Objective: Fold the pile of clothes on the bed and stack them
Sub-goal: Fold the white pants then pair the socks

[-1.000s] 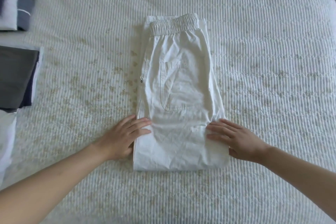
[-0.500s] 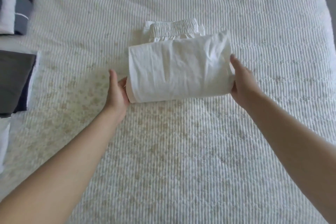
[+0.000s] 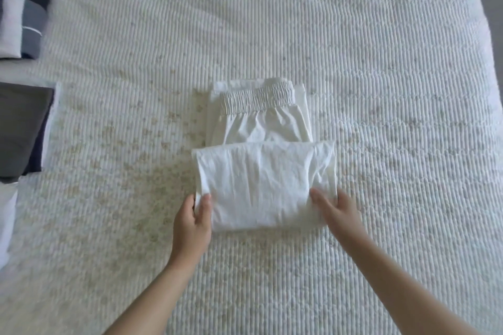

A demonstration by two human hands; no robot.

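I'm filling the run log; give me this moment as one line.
step: folding trousers | left hand: grips near left corner | right hand: holds near right corner | waistband: uncovered | stack: left

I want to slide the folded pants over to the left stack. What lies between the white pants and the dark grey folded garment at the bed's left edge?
Head view: only bare quilted bedspread lies between the white pants and the dark grey garment.

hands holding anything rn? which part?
Both hold the white trousers at the near folded edge: the left hand pinches the near-left corner, thumb on top; the right hand grips the near-right corner.
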